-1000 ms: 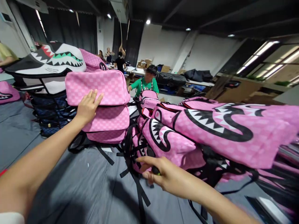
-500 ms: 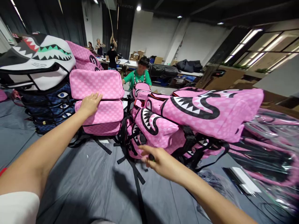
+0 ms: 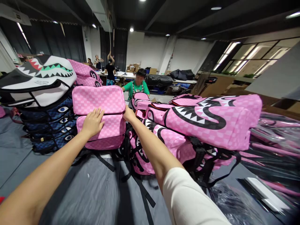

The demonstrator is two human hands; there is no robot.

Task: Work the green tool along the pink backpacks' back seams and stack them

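Note:
Two pink checkered bags lie stacked, the upper bag (image 3: 98,99) on the lower bag (image 3: 112,126). My left hand (image 3: 93,122) rests with fingers spread on their front faces, near the seam between them. At the right side of the stack is my right hand (image 3: 128,113), touching the edge where the bags meet; its fingertips are largely hidden. Beside it on the right, pink shark-mouth backpacks (image 3: 199,120) are piled up with black straps (image 3: 146,195) hanging down.
White and black shark bags (image 3: 53,70) top a stack of blue camouflage bags (image 3: 58,125) at left. Across the table (image 3: 93,193) is a person in green (image 3: 138,86). Plastic-wrapped pink bags (image 3: 276,137) and a white flat object (image 3: 264,190) are at right.
My right hand has moved up and left from in front of the backpacks to the edge of the stacked bags. My left hand stays on the stack. The view has tilted upward.

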